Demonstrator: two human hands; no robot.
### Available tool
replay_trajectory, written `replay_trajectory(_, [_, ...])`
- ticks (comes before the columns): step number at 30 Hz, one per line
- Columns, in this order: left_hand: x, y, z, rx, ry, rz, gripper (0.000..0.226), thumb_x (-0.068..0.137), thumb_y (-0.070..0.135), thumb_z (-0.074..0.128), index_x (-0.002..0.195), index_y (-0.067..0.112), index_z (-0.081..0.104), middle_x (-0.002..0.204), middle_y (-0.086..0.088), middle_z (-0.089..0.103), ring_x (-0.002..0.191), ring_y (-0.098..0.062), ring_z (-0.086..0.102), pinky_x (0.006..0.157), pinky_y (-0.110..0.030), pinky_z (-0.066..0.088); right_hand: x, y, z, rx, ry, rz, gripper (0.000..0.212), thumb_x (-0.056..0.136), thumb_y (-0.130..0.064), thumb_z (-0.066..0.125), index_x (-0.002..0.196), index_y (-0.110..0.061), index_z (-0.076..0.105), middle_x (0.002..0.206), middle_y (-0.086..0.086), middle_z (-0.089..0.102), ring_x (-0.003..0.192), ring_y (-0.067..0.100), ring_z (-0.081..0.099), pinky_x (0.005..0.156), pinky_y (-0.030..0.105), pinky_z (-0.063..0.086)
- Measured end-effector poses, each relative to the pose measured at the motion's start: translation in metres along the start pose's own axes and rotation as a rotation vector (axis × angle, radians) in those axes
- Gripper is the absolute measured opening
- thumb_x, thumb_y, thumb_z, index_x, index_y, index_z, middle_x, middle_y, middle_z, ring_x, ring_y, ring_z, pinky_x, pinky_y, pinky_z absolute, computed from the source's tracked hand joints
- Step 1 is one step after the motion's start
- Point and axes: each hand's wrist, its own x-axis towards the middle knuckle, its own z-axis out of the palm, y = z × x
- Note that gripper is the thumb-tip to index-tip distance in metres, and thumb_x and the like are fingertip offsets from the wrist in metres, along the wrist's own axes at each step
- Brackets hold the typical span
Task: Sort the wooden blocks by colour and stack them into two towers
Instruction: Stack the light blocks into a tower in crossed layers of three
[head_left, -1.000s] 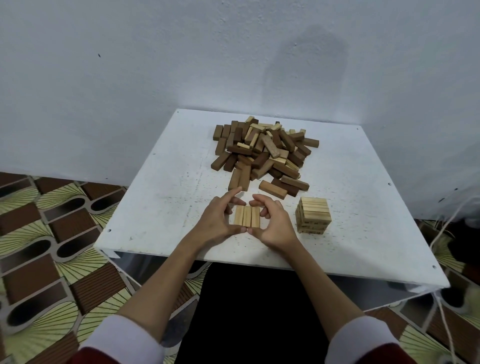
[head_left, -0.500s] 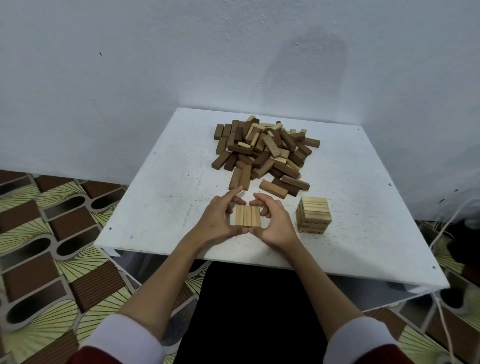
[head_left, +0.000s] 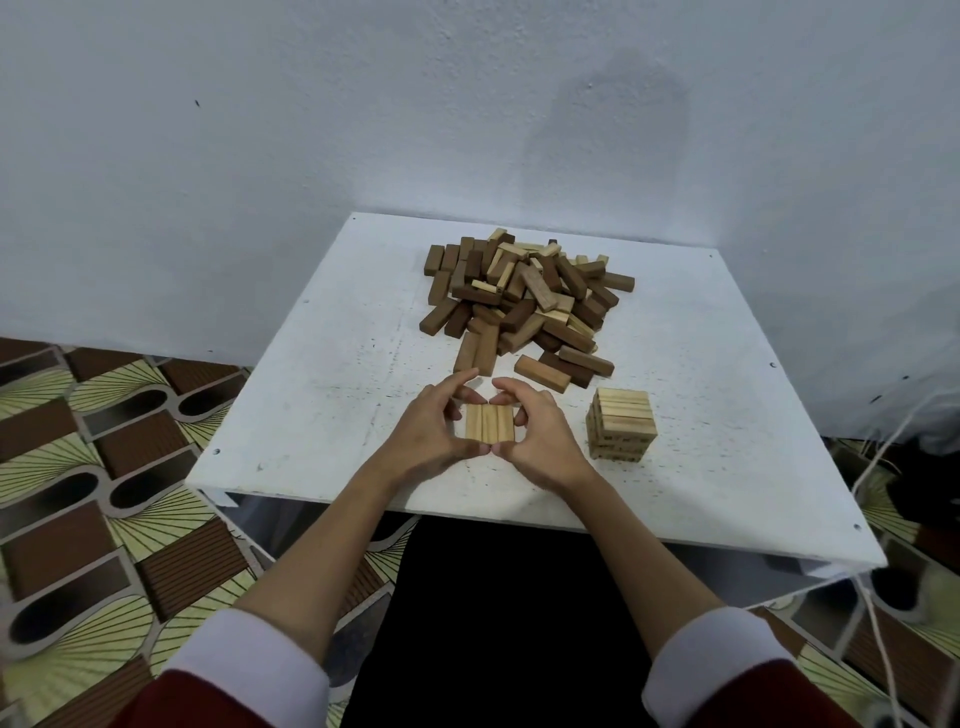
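Note:
Three light wooden blocks lie side by side as a square near the table's front edge. My left hand curls round their left side, and my right hand curls round their right side; thumbs and fingertips frame the set. A short tower of light blocks stands just to the right. Behind lies a mixed pile of dark and light blocks.
The white table stands against a pale wall, with its front edge close below my hands. A single brown block lies loose between the pile and my right hand. Patterned floor lies left, cables hang at the right.
The three light blocks have been squeezed closer into a neat square. Both hands stay in place around them.

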Motion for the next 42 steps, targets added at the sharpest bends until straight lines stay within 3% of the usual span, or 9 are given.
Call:
replay_trajectory(5, [0.003,0.015,-0.012,-0.028,0.052,0.022,0.086,0.066,0.014,0.085,0.14,0.023,0.042,0.113,0.009,0.061,0.098,0.001,0.052,0.08,-0.014,0.042,0.003,-0.027,-0.011,-0.066,-0.013,-0.101,0.071,0.076,-0.001,0.067,0.138,-0.024,0.04,0.113,-0.009,0.047,0.117,0.017,0.037,0.096,0.037,0.042])
replay_trajectory(9, [0.007,0.045,-0.011,-0.046,0.075,0.118,0.089,0.065,0.007,0.084,0.141,0.021,0.04,0.116,0.005,0.061,0.104,-0.003,0.054,0.089,-0.014,0.043,-0.002,-0.044,-0.048,-0.153,0.006,-0.172,0.076,0.076,-0.004,0.072,0.141,-0.02,0.036,0.126,0.0,0.049,0.116,0.014,0.037,0.095,0.029,0.04])
replay_trajectory(13, [0.015,0.07,0.014,-0.013,0.035,0.208,0.087,0.066,0.012,0.085,0.14,0.023,0.041,0.118,0.003,0.061,0.109,-0.001,0.051,0.087,-0.003,0.035,-0.019,-0.037,-0.089,-0.106,0.035,-0.16,0.074,0.073,0.0,0.073,0.138,-0.018,0.042,0.116,-0.002,0.054,0.097,-0.001,0.043,0.075,-0.002,0.034])
replay_trajectory(17, [0.023,0.087,0.051,0.023,-0.024,0.24,0.083,0.069,0.014,0.083,0.14,0.023,0.042,0.118,0.005,0.055,0.103,0.004,0.047,0.083,0.002,0.032,-0.031,-0.007,-0.123,-0.166,0.047,-0.083,0.074,0.074,-0.009,0.075,0.135,-0.034,0.042,0.114,-0.013,0.053,0.099,0.006,0.038,0.071,0.001,0.032])
replay_trajectory(21, [0.027,0.094,0.077,0.062,-0.066,0.254,0.082,0.071,0.019,0.081,0.142,0.019,0.04,0.115,0.009,0.055,0.115,-0.008,0.04,0.097,-0.027,0.038,-0.038,0.016,-0.138,-0.19,0.039,-0.051,0.076,0.072,-0.022,0.08,0.133,-0.039,0.04,0.119,-0.009,0.054,0.101,0.005,0.037,0.074,0.0,0.031])
replay_trajectory(25, [0.03,0.091,0.086,0.107,-0.093,0.241,0.083,0.07,0.019,0.082,0.142,0.021,0.039,0.114,0.008,0.055,0.117,-0.011,0.041,0.1,-0.038,0.041,-0.038,0.032,-0.137,-0.226,0.049,-0.115,0.074,0.074,-0.014,0.078,0.135,-0.031,0.041,0.118,-0.012,0.057,0.108,0.014,0.039,0.079,0.004,0.03])
replay_trajectory(31, [0.031,0.09,0.088,0.132,-0.121,0.228,0.087,0.068,0.028,0.082,0.142,0.021,0.038,0.115,0.012,0.051,0.118,-0.011,0.04,0.1,-0.04,0.041,-0.038,0.047,-0.134,-0.232,0.066,-0.216,0.079,0.071,-0.023,0.081,0.133,-0.035,0.034,0.123,-0.01,0.054,0.11,0.02,0.042,0.087,0.033,0.042])
replay_trajectory(34, [0.031,0.09,0.086,0.141,-0.148,0.232,0.094,0.063,0.043,0.077,0.144,0.021,0.035,0.121,0.011,0.046,0.12,-0.011,0.04,0.1,-0.032,0.038,-0.04,0.047,-0.136,-0.221,0.063,-0.225,0.082,0.069,-0.037,0.079,0.136,-0.032,0.032,0.13,-0.006,0.052,0.113,0.018,0.041,0.089,0.029,0.039])
replay_trajectory(42, [0.033,0.086,0.087,0.106,-0.155,0.211,0.09,0.068,0.029,0.083,0.144,0.021,0.034,0.12,0.009,0.049,0.117,-0.007,0.041,0.098,-0.027,0.037,-0.04,0.052,-0.139,-0.22,0.027,-0.206,0.081,0.072,-0.029,0.08,0.138,-0.027,0.033,0.13,-0.001,0.053,0.112,0.016,0.041,0.086,0.013,0.033])
